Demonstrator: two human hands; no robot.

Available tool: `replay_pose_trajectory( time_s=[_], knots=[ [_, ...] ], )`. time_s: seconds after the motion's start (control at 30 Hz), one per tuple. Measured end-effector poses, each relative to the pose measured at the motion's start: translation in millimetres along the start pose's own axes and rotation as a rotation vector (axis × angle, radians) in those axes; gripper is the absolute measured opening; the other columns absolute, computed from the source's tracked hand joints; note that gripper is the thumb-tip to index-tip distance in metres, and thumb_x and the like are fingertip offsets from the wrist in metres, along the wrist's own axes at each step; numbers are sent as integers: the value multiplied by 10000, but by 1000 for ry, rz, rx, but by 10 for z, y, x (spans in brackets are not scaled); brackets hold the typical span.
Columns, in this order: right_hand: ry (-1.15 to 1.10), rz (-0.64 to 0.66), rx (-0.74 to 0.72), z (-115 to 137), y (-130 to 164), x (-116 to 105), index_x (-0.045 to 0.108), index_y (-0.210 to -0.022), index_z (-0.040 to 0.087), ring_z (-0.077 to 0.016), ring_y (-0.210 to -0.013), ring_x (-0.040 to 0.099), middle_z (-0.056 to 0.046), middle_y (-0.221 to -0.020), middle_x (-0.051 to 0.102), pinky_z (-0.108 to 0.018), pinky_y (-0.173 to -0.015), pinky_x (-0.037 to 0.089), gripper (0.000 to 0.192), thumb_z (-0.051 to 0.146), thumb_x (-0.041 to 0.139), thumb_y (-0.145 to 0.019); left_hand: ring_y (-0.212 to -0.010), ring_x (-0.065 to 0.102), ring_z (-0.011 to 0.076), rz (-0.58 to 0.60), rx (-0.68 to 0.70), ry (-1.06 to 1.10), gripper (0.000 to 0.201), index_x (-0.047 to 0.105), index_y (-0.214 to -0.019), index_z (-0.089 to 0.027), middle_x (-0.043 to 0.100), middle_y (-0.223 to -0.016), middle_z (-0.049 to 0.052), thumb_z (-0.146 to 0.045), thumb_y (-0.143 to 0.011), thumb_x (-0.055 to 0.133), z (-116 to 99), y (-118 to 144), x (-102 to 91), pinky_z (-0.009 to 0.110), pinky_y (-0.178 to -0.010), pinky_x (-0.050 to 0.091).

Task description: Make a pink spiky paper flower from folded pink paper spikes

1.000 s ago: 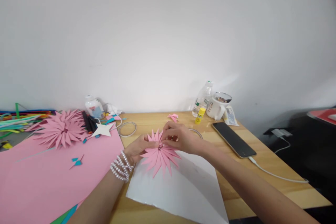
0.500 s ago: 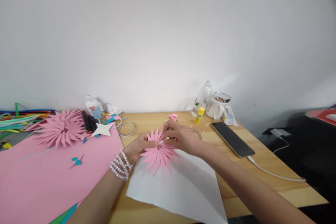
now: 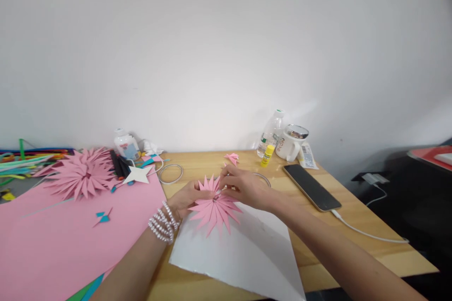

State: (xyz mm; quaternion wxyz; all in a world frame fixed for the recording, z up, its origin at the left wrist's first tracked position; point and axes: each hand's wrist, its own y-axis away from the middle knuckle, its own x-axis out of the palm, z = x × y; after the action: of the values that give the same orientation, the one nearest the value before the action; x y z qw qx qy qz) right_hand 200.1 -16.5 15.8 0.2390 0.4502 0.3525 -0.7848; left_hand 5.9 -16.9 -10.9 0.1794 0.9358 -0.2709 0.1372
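Pink spiky paper flower [image 3: 214,209] over glossy white sheet [image 3: 243,254], left hand [image 3: 186,199] gripping its edge (beaded wrist), right hand [image 3: 243,187] pinching centre petals

One camera only, worn on my head, facing forward and down across the wooden table [image 3: 356,225] toward the white wall [image 3: 226,47]. My left hand [image 3: 185,199] and right hand [image 3: 247,188] sit close, centre frame; forearms enter from the bottom edge. No second view overlaps.
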Motion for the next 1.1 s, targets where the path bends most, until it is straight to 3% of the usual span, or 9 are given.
replay_pose_trajectory(
  time_s=[0.3, 0.57, 1.1],
  knots=[
    [4, 32, -100, 44, -77, -30, 628, -768, 148, -108, -661, 491, -57, -822, 539, -221, -593, 378, 236, 146, 417, -874, -418, 433, 64, -29, -4, 19, 235, 604, -525, -108, 528, -456, -34, -248, -487, 789, 12, -12, -17, 213, -448, 319],
    [2, 81, -132, -5, -91, 11, 649, -829, 167, -108, -671, 514, -59, -874, 550, -217, -584, 378, 190, 146, 462, -855, -525, 519, 109, 7, 12, 38, 233, 633, -604, -109, 579, -547, 0, -241, -490, 787, 47, -24, -44, 238, -539, 385],
    [48, 103, -136, 23, -141, 8, 631, -777, 145, -103, -646, 485, -62, -832, 532, -219, -577, 364, 171, 124, 475, -845, -477, 501, 100, -72, -12, 14, 247, 606, -534, -107, 545, -483, -19, -253, -465, 792, 59, -26, -66, 230, -484, 342]
  ],
)
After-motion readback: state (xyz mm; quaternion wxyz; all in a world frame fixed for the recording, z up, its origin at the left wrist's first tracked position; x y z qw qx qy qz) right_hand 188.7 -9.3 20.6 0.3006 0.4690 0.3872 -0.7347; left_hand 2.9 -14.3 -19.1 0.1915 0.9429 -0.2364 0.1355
